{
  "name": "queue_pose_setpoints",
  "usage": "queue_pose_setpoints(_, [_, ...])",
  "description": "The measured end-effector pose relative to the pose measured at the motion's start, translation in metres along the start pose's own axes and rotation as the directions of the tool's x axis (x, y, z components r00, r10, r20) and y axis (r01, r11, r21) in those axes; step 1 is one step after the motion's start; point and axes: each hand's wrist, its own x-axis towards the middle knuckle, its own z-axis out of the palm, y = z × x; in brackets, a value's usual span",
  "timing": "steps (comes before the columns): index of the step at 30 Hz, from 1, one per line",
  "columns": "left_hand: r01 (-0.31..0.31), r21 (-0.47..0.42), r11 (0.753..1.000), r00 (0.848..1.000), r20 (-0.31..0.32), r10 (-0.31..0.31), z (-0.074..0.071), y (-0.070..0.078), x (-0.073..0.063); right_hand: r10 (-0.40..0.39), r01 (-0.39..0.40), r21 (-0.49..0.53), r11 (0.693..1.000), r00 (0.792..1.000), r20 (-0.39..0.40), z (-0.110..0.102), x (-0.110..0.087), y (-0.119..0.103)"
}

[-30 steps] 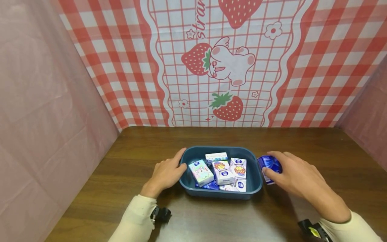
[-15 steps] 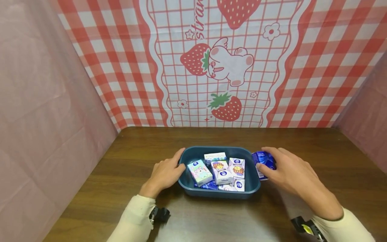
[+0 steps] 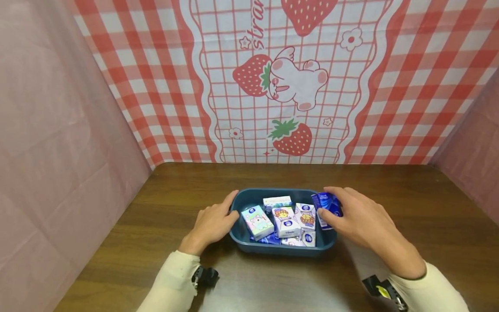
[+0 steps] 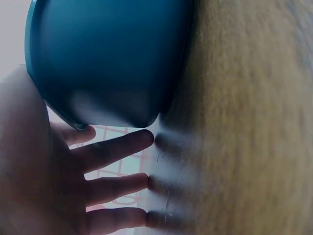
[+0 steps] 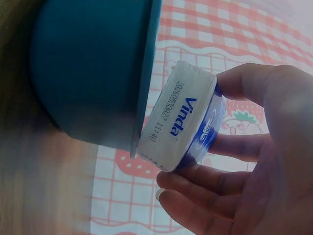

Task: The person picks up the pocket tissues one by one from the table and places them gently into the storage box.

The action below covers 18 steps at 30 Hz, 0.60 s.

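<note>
In the head view, a dark teal plastic basket (image 3: 284, 250) holds several small tissue packs, among them a pastel pack with a bear print (image 3: 257, 223) and a white pack with a cartoon figure (image 3: 286, 222). My left hand (image 3: 210, 226) rests against the basket's left end, thumb and index finger at the rim; the left wrist view shows its other fingers spread and fairly straight. My right hand (image 3: 364, 216) pinches a blue tissue pack (image 3: 326, 210) between thumb and fingers, over the basket's right rim. Its white side (image 5: 178, 117), printed "Vinda", faces the right wrist camera.
The basket stands on a brown wooden table (image 3: 156, 208). Behind it hangs a red-and-white checked cloth (image 3: 163, 86) with strawberry prints. Pale pink cloth (image 3: 58, 151) covers the left side, and more pink cloth (image 3: 468, 134) hangs on the right.
My right hand has carried the blue tissue pack leftward, from beside the basket to over its right rim. The left hand has kept its place at the left end.
</note>
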Motion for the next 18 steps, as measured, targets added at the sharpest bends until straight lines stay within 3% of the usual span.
queue_pose_setpoints(6, [0.009,-0.004,1.000,1.000,0.013,-0.009,-0.0008,-0.0010,-0.0004,-0.030,0.030,-0.008,1.000,0.999,-0.013,0.0033,0.0030,-0.0063])
queue_pose_setpoints(13, [-0.018,0.059,0.998,0.999,-0.041,0.021,0.0012,-0.0010,0.0014,-0.040,0.040,-0.027,0.999,0.999,-0.002,0.0034,0.0041,-0.0077])
queue_pose_setpoints(18, [-0.017,0.055,0.998,0.999,-0.037,0.019,0.0004,-0.0019,0.0014,-0.045,0.045,-0.025,0.999,0.999,-0.005,0.0030,0.0062,-0.0097])
